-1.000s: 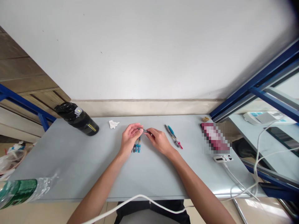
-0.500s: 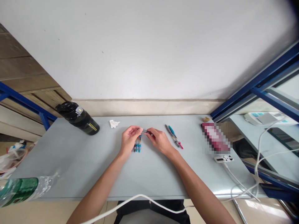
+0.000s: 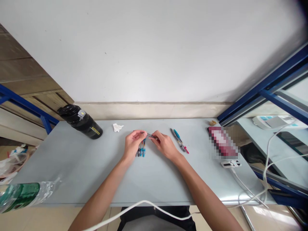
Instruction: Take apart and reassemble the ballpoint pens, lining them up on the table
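Observation:
Between my two hands is a thin dark pen [image 3: 149, 135], held level above the desk. My left hand [image 3: 134, 141] is closed on its left end, thumb and fingers pinching. At the other end my right hand [image 3: 163, 141] grips it with the fingertips; the fingers cover much of both ends. Several pens with blue and dark parts [image 3: 141, 150] lie side by side under and beside my left hand, partly hidden by it. To the right of my right hand lie a grey pen [image 3: 176, 139] and a teal pen with a pink end [image 3: 179, 138].
A black bottle [image 3: 83, 122] lies tilted at the left, near crumpled tissue [image 3: 117, 127]. A clear green-labelled bottle [image 3: 26, 194] is at the front left. At right are a blurred red item [image 3: 222, 141], a white device [image 3: 231, 164] and cables. A white cable [image 3: 144, 202] crosses the front.
Both hands stay almost in place, still holding the pen. The pen between the fingers has shifted slightly; the other things have not moved.

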Tool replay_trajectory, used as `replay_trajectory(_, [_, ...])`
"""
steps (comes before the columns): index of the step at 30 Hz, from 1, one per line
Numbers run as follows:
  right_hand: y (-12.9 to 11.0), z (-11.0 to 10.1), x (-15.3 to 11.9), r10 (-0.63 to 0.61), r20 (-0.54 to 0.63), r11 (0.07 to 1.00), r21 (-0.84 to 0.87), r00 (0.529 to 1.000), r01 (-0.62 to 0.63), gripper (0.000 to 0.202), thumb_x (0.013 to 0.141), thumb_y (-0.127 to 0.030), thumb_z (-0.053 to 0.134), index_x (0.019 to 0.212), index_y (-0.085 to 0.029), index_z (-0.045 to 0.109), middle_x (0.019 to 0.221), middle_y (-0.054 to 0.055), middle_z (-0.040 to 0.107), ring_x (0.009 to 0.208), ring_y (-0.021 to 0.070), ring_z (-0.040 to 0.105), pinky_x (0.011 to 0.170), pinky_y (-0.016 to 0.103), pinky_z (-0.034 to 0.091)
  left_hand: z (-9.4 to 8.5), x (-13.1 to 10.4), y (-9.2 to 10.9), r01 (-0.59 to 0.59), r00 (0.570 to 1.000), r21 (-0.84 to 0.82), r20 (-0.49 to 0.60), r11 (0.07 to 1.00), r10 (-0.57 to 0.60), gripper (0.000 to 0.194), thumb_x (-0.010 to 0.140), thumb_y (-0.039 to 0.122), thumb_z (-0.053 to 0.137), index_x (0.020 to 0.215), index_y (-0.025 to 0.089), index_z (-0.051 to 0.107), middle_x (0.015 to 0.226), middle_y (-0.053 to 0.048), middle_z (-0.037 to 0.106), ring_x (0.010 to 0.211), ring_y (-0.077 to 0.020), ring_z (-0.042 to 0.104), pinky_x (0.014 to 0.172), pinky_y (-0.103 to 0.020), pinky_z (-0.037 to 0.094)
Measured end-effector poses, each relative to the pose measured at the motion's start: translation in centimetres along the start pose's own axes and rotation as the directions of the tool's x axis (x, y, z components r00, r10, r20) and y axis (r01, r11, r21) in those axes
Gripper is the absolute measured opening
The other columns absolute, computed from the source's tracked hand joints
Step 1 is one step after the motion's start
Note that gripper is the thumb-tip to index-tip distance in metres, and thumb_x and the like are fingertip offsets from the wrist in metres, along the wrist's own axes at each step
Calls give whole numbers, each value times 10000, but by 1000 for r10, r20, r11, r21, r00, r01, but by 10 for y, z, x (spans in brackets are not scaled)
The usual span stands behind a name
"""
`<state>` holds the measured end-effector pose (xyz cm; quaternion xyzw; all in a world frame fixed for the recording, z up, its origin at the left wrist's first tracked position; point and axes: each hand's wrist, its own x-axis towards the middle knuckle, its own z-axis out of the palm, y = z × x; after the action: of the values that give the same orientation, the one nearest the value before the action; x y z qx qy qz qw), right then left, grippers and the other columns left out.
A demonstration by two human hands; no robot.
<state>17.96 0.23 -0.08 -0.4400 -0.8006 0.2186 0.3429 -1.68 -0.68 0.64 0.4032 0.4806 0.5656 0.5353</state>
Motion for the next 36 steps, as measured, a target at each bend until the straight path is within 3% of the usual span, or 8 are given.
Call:
replay_trajectory(8, [-10,-9,3,4,50,993,118,999,-10,328,1164,-473,457,1035,-233,641,856,40,731,691,176,625,721,291,438,-1,0,5,-55,998,25,16,998,54,263,833,445,913,990,240,861,1051,-75,821,1043,-255,751,972,-387,574])
replay_trajectory(16, [-22,-19,7,98,183,945,290,978,-149,429,1149,-484,474,832,-220,593,746,-22,634,628,138,488,683,289,391,-2,0,5,-66,997,40,48,997,64,257,863,470,885,991,249,862,1070,-79,815,1085,-267,746,991,-398,569])
replay_trajectory(21, [-23,-20,7,140,246,890,393,959,-231,500,1121,-568,495,782,-209,569,736,-19,572,658,141,433,658,294,363,-3,1,5,-55,996,2,77,998,55,269,863,479,881,997,248,847,1075,-80,815,1059,-263,752,972,-403,583])
replay_trajectory(26, [-23,-20,7,161,362,731,582,918,-357,528,1068,-667,551,820,-203,594,712,-33,473,629,128,362,593,285,304,-4,1,8,-51,992,-30,117,998,54,287,853,489,890,1005,251,839,1062,-79,815,970,-248,754,898,-402,596])
replay_trajectory(31, [-24,-24,8,160,512,452,723,844,-523,482,1005,-665,664,916,-191,682,738,-38,404,588,104,250,531,279,199,-4,-1,13,-35,990,-53,138,998,42,277,851,473,901,1001,247,845,1032,-79,822,913,-229,736,863,-395,588])
replay_trajectory(33, [-26,-29,8,158,542,362,746,825,-559,446,998,-622,696,913,-184,694,762,-27,447,584,93,212,529,282,171,-4,-1,14,-24,989,-95,141,995,37,292,855,460,900,1033,237,840,1059,-87,825,921,-233,739,852,-401,596])
replay_trajectory(36, [-26,-36,10,209,509,270,790,835,-550,361,959,-545,768,1003,-188,739,872,27,622,586,90,268,520,275,204,-2,0,13,-31,992,-142,119,989,48,302,859,430,903,1071,225,836,1122,-95,830,1022,-245,757,968,-426,597])
